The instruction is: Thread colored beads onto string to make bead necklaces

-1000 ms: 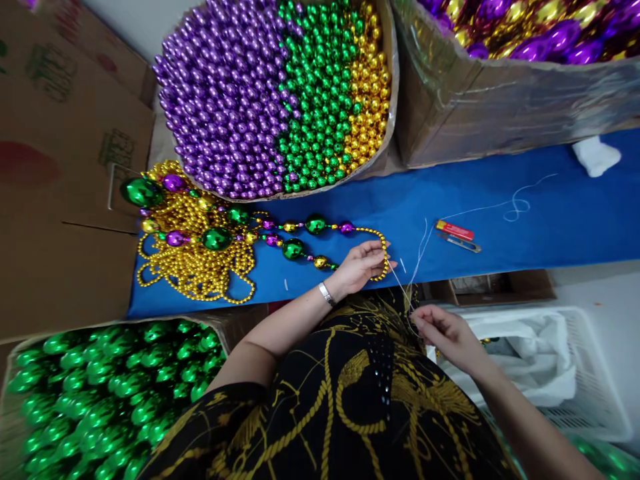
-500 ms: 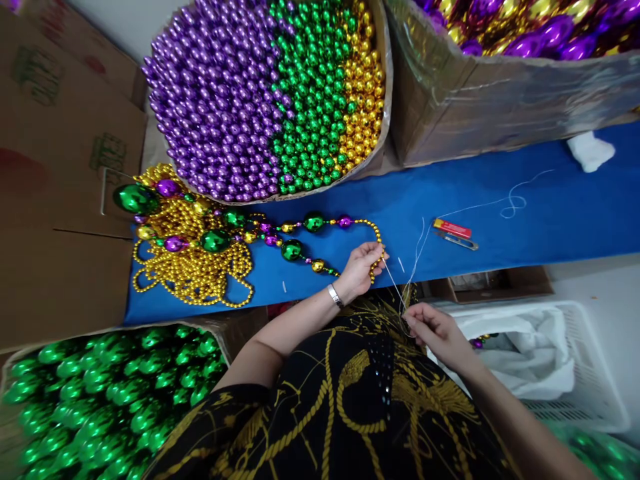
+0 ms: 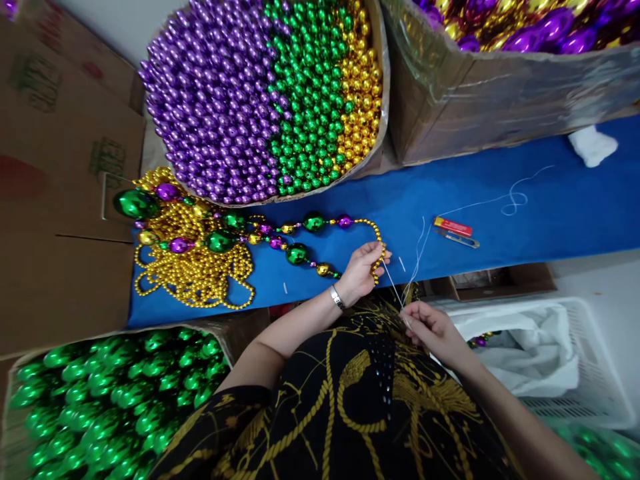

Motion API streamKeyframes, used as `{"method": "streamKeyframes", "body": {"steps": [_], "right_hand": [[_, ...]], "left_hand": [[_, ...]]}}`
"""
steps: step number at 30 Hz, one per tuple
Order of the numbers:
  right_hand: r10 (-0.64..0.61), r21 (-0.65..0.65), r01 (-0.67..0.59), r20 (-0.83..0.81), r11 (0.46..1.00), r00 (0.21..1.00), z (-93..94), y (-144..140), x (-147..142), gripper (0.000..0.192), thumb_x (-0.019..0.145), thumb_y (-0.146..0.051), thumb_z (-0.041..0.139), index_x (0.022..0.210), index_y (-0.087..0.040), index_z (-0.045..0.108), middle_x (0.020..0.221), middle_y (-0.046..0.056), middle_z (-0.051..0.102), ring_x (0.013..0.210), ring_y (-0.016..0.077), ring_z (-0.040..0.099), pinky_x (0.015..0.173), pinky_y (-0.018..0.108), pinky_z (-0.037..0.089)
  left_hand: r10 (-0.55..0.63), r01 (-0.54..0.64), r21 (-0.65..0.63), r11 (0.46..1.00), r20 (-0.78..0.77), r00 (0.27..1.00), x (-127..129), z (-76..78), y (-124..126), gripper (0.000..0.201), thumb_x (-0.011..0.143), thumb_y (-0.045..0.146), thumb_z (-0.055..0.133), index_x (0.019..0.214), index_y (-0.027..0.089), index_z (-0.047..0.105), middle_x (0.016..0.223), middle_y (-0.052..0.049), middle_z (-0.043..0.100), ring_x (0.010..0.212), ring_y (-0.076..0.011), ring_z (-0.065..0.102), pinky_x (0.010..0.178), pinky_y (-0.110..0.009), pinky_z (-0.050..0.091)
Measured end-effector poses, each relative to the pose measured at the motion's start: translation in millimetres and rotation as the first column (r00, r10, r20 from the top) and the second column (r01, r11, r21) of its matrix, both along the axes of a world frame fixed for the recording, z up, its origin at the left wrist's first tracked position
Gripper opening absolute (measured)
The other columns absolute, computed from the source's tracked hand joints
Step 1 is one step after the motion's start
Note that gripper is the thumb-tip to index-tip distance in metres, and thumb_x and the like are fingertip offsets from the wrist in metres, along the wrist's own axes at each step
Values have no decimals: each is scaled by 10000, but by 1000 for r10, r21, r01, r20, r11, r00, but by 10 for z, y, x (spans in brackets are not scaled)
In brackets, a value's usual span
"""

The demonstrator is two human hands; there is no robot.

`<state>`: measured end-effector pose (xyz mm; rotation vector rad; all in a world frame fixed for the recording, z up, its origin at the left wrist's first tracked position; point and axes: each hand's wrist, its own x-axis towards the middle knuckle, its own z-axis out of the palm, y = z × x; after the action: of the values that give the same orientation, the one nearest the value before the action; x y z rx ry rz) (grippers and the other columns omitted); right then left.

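Right hand (image 3: 434, 328) is down by the lap, pinching a thin white thread (image 3: 395, 288). It runs up to the left hand (image 3: 363, 268), fingers closed on the bead necklace (image 3: 300, 243) lying on the blue cloth (image 3: 500, 220). Box of loose beads (image 3: 265, 93) sits behind.

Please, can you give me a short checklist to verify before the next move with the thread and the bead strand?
1. Left hand holds the end of the gold bead strand: ok.
2. Right hand pinches the white thread: ok.
3. Thread runs taut between both hands: ok.
4. Knot at the strand end is closed: cannot tell, too small.
5. Lighter lies within reach on the blue cloth: ok.
6. Strand lies free of the finished pile: not ok, it leads into the pile.
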<state>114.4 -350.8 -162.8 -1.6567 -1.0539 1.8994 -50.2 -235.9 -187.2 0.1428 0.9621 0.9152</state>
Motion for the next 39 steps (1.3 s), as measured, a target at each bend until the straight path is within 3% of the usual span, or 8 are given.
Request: {"method": "streamKeyframes", "body": {"steps": [8,17,24,30,39], "right_hand": [[-49,31,50,-19,998,999,-26,-28,-129,519,784,-691,608,885,-186,546,649,-19,558,554,93,525,549,237,455],[-100,28,103,-75,994,992,-76,-38,-209,571,746,-739,615,884,-193,520,682,-20,534,618,110,554,568,241,486],[-75,40,76,-28,996,997,-35,33,-184,571,745,-742,608,879,-192,541,653,-22,536,558,97,517,531,234,466],[-51,84,49,18,995,999,-48,11,-115,531,771,-709,601,887,-192,562,657,-19,526,585,109,536,520,224,457],[-4,141,-12,117,990,993,-17,-12,-9,459,833,-640,564,908,-188,586,606,-25,529,512,93,479,496,222,412]], "left_hand": [[98,-94,-42,995,112,989,59,28,-18,220,749,240,770,852,158,593,755,-6,642,733,-111,628,478,-168,297],[127,-106,-110,988,209,970,82,14,-48,175,787,232,727,876,163,592,774,-23,641,792,-148,646,484,-178,304],[77,-68,-54,996,199,977,59,18,-100,207,764,263,756,860,163,602,760,-24,633,790,-145,645,490,-181,306],[10,-7,-18,1000,180,984,23,-17,-77,322,802,405,725,1012,173,646,733,-23,615,764,-153,645,489,-186,341],[-29,30,-3,1000,211,977,15,-26,-82,328,765,388,764,984,204,603,730,-2,609,712,-146,640,478,-179,315]]}}
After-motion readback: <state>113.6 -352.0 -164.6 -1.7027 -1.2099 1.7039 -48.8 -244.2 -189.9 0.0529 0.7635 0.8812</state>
